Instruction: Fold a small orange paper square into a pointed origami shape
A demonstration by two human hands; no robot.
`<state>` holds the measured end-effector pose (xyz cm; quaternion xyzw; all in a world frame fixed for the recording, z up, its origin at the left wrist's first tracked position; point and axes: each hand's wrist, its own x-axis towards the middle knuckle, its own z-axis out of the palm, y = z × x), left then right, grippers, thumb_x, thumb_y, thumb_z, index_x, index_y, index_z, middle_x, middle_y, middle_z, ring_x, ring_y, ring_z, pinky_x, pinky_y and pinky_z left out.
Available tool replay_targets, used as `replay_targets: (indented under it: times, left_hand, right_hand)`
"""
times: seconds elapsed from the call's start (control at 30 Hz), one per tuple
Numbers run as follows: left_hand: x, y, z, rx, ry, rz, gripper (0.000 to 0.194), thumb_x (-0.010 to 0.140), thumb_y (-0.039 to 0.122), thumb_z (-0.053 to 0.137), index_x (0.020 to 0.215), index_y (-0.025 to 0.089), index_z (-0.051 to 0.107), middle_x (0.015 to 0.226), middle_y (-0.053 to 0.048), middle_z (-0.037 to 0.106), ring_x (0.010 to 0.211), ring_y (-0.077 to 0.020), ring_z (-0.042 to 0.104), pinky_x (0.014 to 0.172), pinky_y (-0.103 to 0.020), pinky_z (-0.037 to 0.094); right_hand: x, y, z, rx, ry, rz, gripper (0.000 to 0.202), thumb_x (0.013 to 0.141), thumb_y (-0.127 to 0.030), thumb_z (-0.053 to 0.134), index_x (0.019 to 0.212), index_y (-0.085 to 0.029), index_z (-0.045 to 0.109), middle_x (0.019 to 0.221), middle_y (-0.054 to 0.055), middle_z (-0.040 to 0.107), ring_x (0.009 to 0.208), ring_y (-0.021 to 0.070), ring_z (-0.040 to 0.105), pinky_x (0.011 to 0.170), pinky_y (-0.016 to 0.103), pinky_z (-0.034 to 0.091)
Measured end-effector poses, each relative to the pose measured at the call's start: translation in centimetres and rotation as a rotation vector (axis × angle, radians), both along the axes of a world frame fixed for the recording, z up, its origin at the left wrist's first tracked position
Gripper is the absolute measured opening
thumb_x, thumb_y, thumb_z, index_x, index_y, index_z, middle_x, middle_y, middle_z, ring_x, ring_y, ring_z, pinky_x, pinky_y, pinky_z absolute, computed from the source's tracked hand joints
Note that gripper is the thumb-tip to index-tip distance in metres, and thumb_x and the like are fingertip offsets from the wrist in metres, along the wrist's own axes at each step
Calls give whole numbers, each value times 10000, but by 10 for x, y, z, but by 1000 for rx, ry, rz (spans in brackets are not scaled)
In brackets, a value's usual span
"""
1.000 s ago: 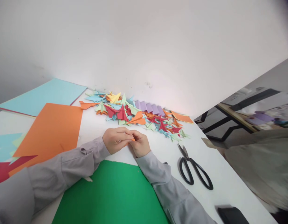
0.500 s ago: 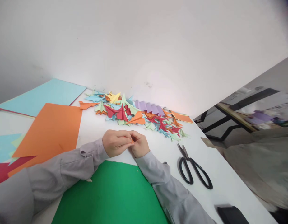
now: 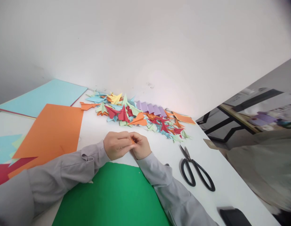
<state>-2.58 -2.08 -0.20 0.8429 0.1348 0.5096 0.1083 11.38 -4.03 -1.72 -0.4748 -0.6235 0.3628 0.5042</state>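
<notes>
My left hand (image 3: 117, 145) and my right hand (image 3: 141, 146) meet above the white table, fingertips together. Both are closed on a small piece of orange paper (image 3: 133, 141), of which only a sliver shows between the fingers; its shape is mostly hidden. Below my wrists lies a large green sheet (image 3: 112, 194). Just beyond my hands spreads a heap of small folded paper planes (image 3: 123, 113) in red, orange, green, blue and yellow.
Black-handled scissors (image 3: 191, 169) lie to the right, near a black object (image 3: 235, 216) at the table's edge. An orange sheet (image 3: 56, 128), a stack topped with light blue paper (image 3: 46, 95) and red scraps (image 3: 8, 171) are on the left. A pleated purple paper (image 3: 151, 108) rests by the wall.
My fingers have shifted slightly around the orange paper, and a bit more of it shows between them. Everything else stays where it was.
</notes>
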Motion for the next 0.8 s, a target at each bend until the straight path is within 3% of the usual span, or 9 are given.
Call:
replay_targets:
  times: [0.07,0.23,0.3,0.4,0.63,0.8]
  left_hand:
    - [-2,0,4,-87,-39,20,52,740,198,573,737,175,619,733,-42,625,610,-93,550,553,-199,447]
    - [-2,6,6,-280,-145,134,296,691,124,532,972,170,612,856,-74,594,740,-143,546,589,-249,468]
    - [0,10,2,-368,-137,98,325,661,84,510,958,163,618,837,-65,579,675,-121,538,509,-213,452]
    - [4,14,-5,-458,-125,56,219,665,83,520,829,149,649,742,-40,565,564,-85,511,442,-181,417]
    - [5,15,-5,-497,-155,127,95,705,135,561,718,146,655,634,-8,533,487,-59,483,420,-163,405]
    - [6,17,-7,-581,-179,109,81,684,157,590,722,145,660,650,-15,561,488,-69,523,412,-167,435]
  right_hand:
    - [-1,1,0,-21,36,-13,56,595,-174,598,643,-195,621,599,-11,638,560,148,550,564,270,449]
    - [-2,4,-3,-114,239,-72,119,611,-263,650,695,-180,633,639,6,649,579,146,573,575,276,462]
    - [-2,5,-4,-145,286,-71,150,601,-282,674,694,-173,631,619,5,639,559,141,566,565,278,458]
    - [-2,4,-2,-143,280,-69,172,594,-307,690,676,-170,625,590,-1,622,530,134,546,544,277,446]
    - [-2,2,0,-70,196,-64,219,619,-350,676,738,-173,625,643,7,621,570,150,549,542,285,444]
    - [-1,3,-2,-91,208,-66,212,614,-336,678,740,-177,616,635,2,615,559,147,548,526,277,438]
